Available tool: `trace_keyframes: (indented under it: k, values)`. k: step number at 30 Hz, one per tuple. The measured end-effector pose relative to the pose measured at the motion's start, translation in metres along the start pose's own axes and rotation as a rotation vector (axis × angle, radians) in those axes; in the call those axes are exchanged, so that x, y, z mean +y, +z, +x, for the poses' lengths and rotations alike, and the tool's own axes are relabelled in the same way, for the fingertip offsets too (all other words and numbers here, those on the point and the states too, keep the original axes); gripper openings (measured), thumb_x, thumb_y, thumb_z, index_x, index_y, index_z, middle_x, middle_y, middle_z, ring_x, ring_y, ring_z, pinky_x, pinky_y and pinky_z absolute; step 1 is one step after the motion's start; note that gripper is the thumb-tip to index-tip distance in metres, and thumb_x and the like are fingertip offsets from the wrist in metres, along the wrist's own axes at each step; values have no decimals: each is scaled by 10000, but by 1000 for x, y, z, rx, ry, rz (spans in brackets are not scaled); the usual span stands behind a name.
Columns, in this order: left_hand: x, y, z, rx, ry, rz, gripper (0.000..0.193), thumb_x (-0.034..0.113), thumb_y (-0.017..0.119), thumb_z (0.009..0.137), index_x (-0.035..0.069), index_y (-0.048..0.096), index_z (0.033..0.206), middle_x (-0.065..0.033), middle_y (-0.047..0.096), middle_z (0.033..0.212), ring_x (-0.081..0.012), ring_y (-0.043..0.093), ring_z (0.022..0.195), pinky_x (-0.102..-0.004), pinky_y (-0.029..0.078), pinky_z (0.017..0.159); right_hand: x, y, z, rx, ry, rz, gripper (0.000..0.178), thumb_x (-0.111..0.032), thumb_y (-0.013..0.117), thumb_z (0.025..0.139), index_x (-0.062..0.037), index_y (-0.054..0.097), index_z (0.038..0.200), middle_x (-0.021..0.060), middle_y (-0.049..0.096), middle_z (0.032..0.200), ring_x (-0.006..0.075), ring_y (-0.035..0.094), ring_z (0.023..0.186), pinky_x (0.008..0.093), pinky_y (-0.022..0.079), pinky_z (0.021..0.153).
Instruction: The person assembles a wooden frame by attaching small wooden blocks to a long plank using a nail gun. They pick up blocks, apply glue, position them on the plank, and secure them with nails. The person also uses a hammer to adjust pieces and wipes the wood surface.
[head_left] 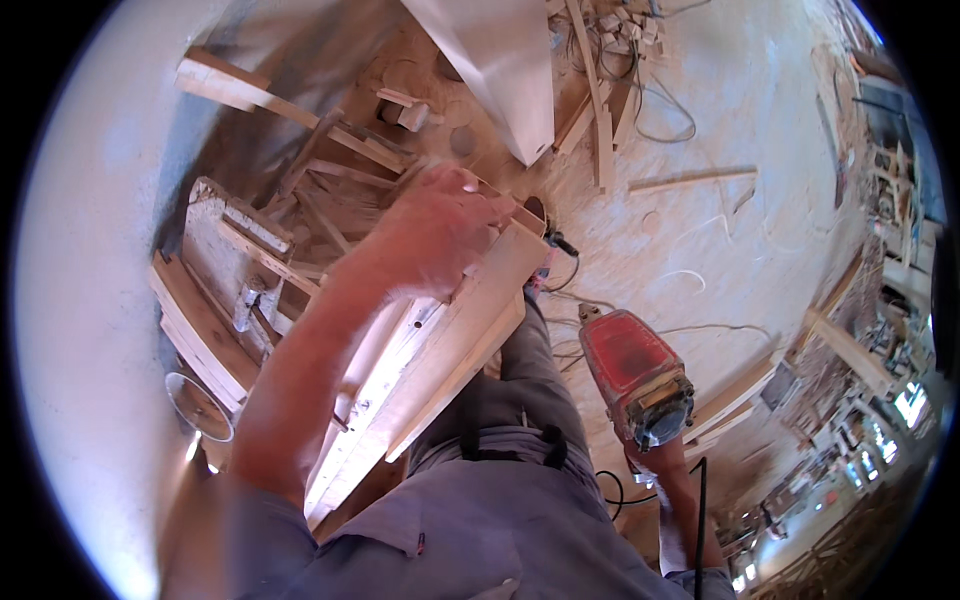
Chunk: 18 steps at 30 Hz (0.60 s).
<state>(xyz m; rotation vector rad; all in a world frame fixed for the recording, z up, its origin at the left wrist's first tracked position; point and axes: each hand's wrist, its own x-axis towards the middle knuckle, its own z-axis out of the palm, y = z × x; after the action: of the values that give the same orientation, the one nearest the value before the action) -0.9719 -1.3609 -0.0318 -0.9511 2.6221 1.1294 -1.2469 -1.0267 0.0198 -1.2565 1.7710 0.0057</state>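
Observation:
My left hand (440, 235) is curled over the far end of a long, pale wooden piece (480, 300) built up of boards. It slants from my lap away to the far right, with a small hole or peg in its bright inner face. Motion blurs that hand, and some fingertips are hidden behind the wood. Off to the right, a red power tool (635, 355) with a dark, glassy end is held in my right hand (655, 460). The tool mostly covers that hand's fingers. A black cord or hose runs by my right forearm, and the tool is apart from the wood.
Offcuts and boards (315, 190) pile up against the pale wall at left, near a round hoop-like rim (200, 408). A pale tapered panel (500, 80) stands ahead. Cables (690, 125), battens (690, 180) and wood blocks (630, 30) lie on the dusty floor.

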Motion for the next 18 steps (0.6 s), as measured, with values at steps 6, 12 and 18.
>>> trace_keyframes:
  k: [6, 12, 18]
  values:
    - [2, -3, 9, -16, 8, 66, 722, 82, 851, 692, 95, 598, 1369, -155, 610, 1336, -345, 472, 1339, -462, 323, 1179, -10, -4, 9, 84, 193, 302, 347, -152, 763, 811, -27, 670, 1122, 124, 725, 1073, 287, 692, 1030, 411, 531, 900]
    - [17, 25, -13, 218, -17, 74, 777, 168, 874, 687, 71, 567, 1394, -195, 555, 1417, -378, 467, 1321, -465, 345, 1144, -3, 5, 17, 219, 152, 384, 265, -76, 775, 775, -11, 727, 1027, 133, 765, 964, 245, 750, 907, 358, 566, 782]
    - [82, 102, -105, 343, -316, 136, 1037, 311, 890, 707, 43, 321, 1532, -270, 295, 1587, -466, 330, 1429, -545, 301, 1162, 5, 22, 9, 148, 230, 494, 363, -109, 768, 810, -35, 676, 1154, 160, 715, 1108, 315, 685, 1057, 400, 533, 881]
